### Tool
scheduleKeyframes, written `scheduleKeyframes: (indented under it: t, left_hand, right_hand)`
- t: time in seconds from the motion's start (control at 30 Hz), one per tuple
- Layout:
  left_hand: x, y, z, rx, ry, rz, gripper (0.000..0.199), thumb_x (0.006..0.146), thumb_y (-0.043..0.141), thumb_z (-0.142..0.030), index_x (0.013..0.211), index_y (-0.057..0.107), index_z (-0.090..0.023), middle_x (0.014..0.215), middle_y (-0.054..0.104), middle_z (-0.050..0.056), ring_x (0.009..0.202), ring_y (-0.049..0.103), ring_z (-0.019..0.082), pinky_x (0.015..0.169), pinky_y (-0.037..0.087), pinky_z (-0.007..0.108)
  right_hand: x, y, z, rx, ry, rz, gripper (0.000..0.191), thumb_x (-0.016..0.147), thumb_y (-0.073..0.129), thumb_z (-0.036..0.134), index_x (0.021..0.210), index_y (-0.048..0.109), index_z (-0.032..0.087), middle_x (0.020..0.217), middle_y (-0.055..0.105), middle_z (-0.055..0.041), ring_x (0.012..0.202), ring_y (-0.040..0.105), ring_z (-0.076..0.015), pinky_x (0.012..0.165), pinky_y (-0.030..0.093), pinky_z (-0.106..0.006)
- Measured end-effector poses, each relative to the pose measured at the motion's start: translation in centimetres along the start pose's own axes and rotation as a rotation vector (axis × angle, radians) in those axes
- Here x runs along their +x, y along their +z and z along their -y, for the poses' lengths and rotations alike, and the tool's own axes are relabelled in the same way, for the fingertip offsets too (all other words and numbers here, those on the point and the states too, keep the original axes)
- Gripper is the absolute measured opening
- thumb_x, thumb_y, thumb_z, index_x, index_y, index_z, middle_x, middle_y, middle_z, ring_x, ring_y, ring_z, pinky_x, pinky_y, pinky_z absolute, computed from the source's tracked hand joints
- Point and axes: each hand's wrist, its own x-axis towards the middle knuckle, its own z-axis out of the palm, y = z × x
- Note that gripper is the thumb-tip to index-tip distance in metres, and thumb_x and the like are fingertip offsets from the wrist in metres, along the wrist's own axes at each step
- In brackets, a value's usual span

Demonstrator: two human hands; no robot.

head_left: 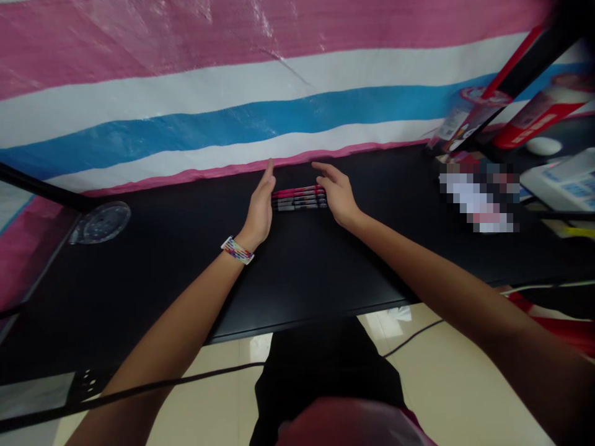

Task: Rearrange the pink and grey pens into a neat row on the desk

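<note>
The flat left hand and loosely curved right hand are bracketing opposite ends of the pens, apparently squaring the row; neither is grasping. The pens are lying side by side on the black worktop. Markings on them and the red-rimmed container are showing too blurred for reading.

hands at opposite ends of side-by-side pens on a black desk
</note>
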Motion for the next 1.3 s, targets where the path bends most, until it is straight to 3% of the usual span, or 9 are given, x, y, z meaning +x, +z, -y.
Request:
scheduleKeyframes:
  t: [0.13, 0.43, 0.57, 0.67, 0.87, 0.97, 1.07, 1.17, 1.3]
  left_hand:
    - [-0.4, 0.7, -0.3, 0.000, 0.001, -0.021, 0.050, 0.108, 0.061, -0.064, 0.151, 0.069, -0.037, 0.172, 0.058, 0.000, 0.174, 0.031, 0.030, 0.143, 0.028, 0.054]
    - [-1.1, 1.0, -0.2, -0.026, 0.012, -0.013, 0.055, 0.108, 0.058, -0.064, 0.150, 0.071, -0.031, 0.176, 0.053, 0.002, 0.173, 0.035, 0.027, 0.146, 0.023, 0.046]
    - [-0.9, 0.3, 0.4, 0.121, -0.006, -0.087, 0.055, 0.110, 0.058, -0.064, 0.157, 0.064, -0.036, 0.177, 0.053, 0.002, 0.171, 0.039, 0.029, 0.143, 0.029, 0.051]
    - [-0.6, -1.1, 0.5, 0.333, -0.019, -0.096, 0.056, 0.112, 0.057, -0.056, 0.163, 0.057, -0.033, 0.176, 0.053, 0.008, 0.168, 0.044, 0.031, 0.140, 0.033, 0.052]
    - [0.3, -4.3, -0.5, 0.865, 0.002, -0.177, 0.070, 0.100, 0.063, -0.025, 0.169, 0.047, -0.020, 0.171, 0.052, 0.021, 0.163, 0.047, 0.039, 0.139, 0.034, 0.059]
    - [0.2, -5.2, -1.1, 1.073, -0.044, -0.197, 0.071, 0.099, 0.063, -0.027, 0.168, 0.048, -0.022, 0.173, 0.049, 0.021, 0.163, 0.043, 0.048, 0.136, 0.032, 0.070]
    - [-0.1, -5.3, -1.3, 1.238, -0.141, -0.182, 0.062, 0.103, 0.058, -0.037, 0.163, 0.056, -0.022, 0.173, 0.050, 0.021, 0.164, 0.036, 0.054, 0.134, 0.026, 0.077]
    - [-0.4, -5.0, -1.4, 1.335, -0.198, -0.128, 0.062, 0.107, 0.048, -0.041, 0.162, 0.057, -0.014, 0.175, 0.047, 0.025, 0.166, 0.033, 0.056, 0.134, 0.024, 0.077]
    - [-0.5, -4.4, -1.7, 1.375, -0.218, -0.095, 0.066, 0.108, 0.043, -0.042, 0.166, 0.052, -0.012, 0.177, 0.044, 0.025, 0.166, 0.034, 0.055, 0.133, 0.028, 0.075]
  right_hand:
    - [0.0, 0.0, 0.1, 0.032, 0.005, 0.024, 0.050, 0.098, 0.054, 0.027, 0.143, 0.076, 0.029, 0.155, 0.072, -0.0057, 0.152, 0.060, -0.0317, 0.130, 0.046, -0.053]
    - [0.1, -0.7, 0.4, 0.006, -0.035, 0.098, 0.044, 0.100, 0.058, 0.034, 0.139, 0.078, 0.028, 0.154, 0.072, -0.0076, 0.152, 0.060, -0.0347, 0.131, 0.045, -0.054]
    - [0.7, -0.9, -0.5, 0.034, -0.032, 0.038, 0.046, 0.098, 0.057, 0.035, 0.139, 0.075, 0.027, 0.153, 0.073, -0.0080, 0.147, 0.064, -0.0357, 0.130, 0.046, -0.057]
    - [1.3, -1.4, -1.5, 0.008, -0.032, -0.053, 0.046, 0.099, 0.054, 0.035, 0.139, 0.074, 0.028, 0.151, 0.075, -0.0071, 0.146, 0.065, -0.0340, 0.129, 0.048, -0.056]
    - [1.9, -3.8, -2.3, -0.446, -0.127, -0.049, 0.049, 0.102, 0.047, 0.028, 0.143, 0.073, 0.020, 0.148, 0.074, -0.0162, 0.144, 0.065, -0.0380, 0.131, 0.045, -0.061]
    - [1.9, -4.9, -2.4, -0.689, -0.137, -0.014, 0.052, 0.103, 0.045, 0.027, 0.146, 0.071, 0.014, 0.156, 0.068, -0.0219, 0.154, 0.055, -0.0434, 0.133, 0.036, -0.068]
    - [1.6, -5.4, -2.4, -0.846, -0.042, 0.010, 0.058, 0.106, 0.046, 0.034, 0.155, 0.065, 0.010, 0.170, 0.054, -0.0266, 0.161, 0.042, -0.0545, 0.128, 0.032, -0.081]
    - [1.2, -5.3, -2.0, -0.951, 0.033, 0.066, 0.065, 0.108, 0.044, 0.040, 0.163, 0.056, 0.007, 0.175, 0.045, -0.0307, 0.162, 0.037, -0.0605, 0.124, 0.029, -0.086]
    - [0.8, -5.0, -1.3, -1.008, 0.047, 0.106, 0.065, 0.110, 0.039, 0.039, 0.166, 0.051, 0.007, 0.176, 0.042, -0.0321, 0.162, 0.037, -0.0601, 0.124, 0.030, -0.085]
